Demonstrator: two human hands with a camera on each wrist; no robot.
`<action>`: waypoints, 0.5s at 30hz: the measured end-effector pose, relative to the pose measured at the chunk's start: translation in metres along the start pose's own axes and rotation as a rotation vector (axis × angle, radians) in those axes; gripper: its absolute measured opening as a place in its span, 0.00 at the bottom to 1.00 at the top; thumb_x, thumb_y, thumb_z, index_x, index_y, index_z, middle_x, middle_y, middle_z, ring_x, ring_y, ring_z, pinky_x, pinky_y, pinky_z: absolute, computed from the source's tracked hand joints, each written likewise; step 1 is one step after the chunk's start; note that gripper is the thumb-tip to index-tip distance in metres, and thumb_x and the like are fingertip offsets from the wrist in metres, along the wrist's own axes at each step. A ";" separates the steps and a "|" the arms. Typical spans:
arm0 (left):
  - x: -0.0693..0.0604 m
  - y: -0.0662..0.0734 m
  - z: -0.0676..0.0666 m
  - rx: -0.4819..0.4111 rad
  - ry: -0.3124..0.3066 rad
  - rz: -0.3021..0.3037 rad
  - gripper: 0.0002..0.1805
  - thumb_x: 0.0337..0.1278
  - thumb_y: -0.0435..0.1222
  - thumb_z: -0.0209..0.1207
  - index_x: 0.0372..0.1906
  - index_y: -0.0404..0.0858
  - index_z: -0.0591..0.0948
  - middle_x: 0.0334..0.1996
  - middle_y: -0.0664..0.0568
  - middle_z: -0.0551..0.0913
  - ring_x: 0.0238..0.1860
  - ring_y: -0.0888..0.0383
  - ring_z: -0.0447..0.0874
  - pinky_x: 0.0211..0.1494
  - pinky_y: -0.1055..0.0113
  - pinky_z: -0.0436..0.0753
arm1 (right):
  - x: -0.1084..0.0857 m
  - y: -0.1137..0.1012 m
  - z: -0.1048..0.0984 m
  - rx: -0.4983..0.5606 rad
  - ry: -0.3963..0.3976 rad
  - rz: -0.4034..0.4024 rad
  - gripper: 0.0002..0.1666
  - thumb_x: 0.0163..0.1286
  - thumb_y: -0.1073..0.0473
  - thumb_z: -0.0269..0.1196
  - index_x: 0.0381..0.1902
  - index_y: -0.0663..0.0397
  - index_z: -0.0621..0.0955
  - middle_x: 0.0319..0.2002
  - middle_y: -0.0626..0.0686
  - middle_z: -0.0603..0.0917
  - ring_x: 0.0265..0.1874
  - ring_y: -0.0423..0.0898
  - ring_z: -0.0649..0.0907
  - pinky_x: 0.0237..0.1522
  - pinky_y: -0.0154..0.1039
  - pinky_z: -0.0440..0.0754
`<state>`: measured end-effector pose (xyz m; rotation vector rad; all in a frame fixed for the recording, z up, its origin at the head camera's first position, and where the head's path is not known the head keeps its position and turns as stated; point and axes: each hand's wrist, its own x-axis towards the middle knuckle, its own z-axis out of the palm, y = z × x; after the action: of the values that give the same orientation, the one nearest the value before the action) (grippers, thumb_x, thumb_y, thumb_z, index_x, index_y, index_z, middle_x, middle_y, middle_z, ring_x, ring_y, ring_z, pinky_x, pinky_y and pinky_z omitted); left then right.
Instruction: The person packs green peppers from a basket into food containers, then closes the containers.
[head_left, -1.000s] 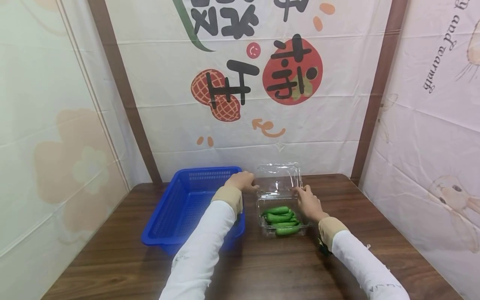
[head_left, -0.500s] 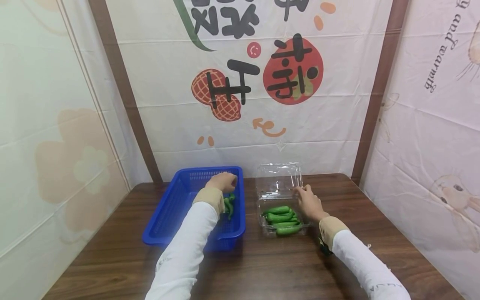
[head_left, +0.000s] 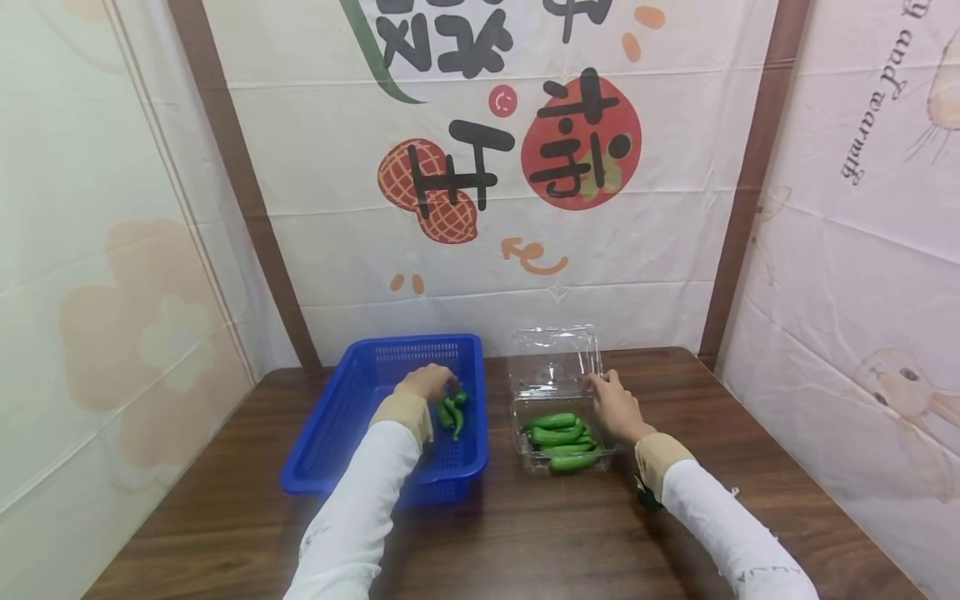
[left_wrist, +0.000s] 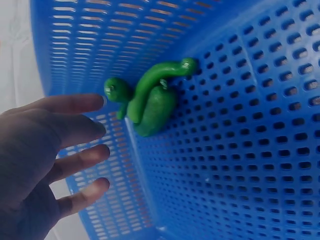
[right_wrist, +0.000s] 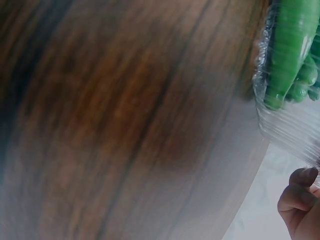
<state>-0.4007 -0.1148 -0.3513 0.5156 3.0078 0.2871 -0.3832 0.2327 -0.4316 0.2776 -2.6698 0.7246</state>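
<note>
Inside the blue basket (head_left: 292, 467), several curved green peppers (left_wrist: 155, 100) lie together by one wall. My left hand (head_left: 427, 383) is over the basket beside them; in the left wrist view its fingers (left_wrist: 82, 131) are spread and hold nothing, with fingertips close to the peppers. To the right stands a clear plastic box (head_left: 557, 398), its lid (head_left: 551, 358) raised at the back. Long smooth green peppers (head_left: 555, 436) lie in it. My right hand (head_left: 618, 408) pinches the box's right edge near the hinge; the right wrist view shows its curled fingers (right_wrist: 302, 197) at the plastic.
Both containers stand on a brown wooden table (head_left: 540, 542), near its back edge. A printed white cloth (head_left: 480, 300) hangs close behind, and more cloth hangs on both sides. The basket's raised rim lies between my left hand and the plastic box.
My left hand has moved left from beside the plastic box into the basket and lowered there. Green peppers now show in the basket near it. The right hand has stayed at the box.
</note>
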 end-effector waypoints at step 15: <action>-0.007 -0.014 0.021 -0.056 -0.015 -0.035 0.15 0.61 0.32 0.58 0.50 0.43 0.86 0.55 0.43 0.82 0.58 0.40 0.78 0.62 0.42 0.72 | -0.001 0.001 0.003 -0.007 0.008 0.000 0.15 0.71 0.68 0.53 0.50 0.51 0.79 0.49 0.61 0.72 0.30 0.60 0.81 0.34 0.58 0.79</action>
<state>-0.3963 -0.1265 -0.3747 0.4583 2.9811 0.3617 -0.3830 0.2319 -0.4347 0.2718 -2.6641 0.7149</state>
